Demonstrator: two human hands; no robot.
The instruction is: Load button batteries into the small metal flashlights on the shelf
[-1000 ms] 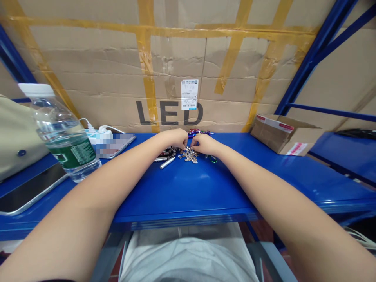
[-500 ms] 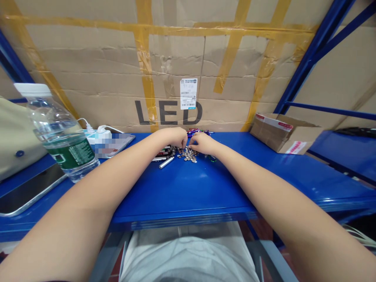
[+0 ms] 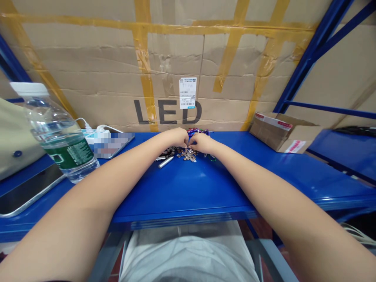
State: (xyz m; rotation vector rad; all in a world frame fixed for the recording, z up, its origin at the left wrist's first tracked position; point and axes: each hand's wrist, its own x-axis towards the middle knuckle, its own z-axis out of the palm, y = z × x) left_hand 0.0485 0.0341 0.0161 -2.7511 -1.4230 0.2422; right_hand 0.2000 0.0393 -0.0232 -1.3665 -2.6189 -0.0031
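Observation:
My left hand (image 3: pixel 179 137) and my right hand (image 3: pixel 201 142) meet at the back of the blue shelf, fingers pinched and fingertips almost touching. Whatever they pinch is too small or too hidden to name. Just under them spreads a pile of small silvery disc-like pieces (image 3: pixel 188 155). A short silver tube (image 3: pixel 166 162) lies left of the pile, near several dark pieces (image 3: pixel 168 152) partly covered by my left forearm. Behind my hands is a heap of shiny purple and red items (image 3: pixel 197 132). A green ring-like piece (image 3: pixel 211 158) shows beside my right wrist.
On the left stand a water bottle (image 3: pixel 63 133), a phone (image 3: pixel 29 192), a white power strip (image 3: pixel 96 137) and a blurred flat device (image 3: pixel 116 145). An open cardboard box (image 3: pixel 273 135) sits at the right. A large taped carton (image 3: pixel 117 78) walls the back of the blue shelf (image 3: pixel 188 192).
My left hand has shifted slightly right, bringing its fingertips against or very near those of my right hand. The view has moved a little.

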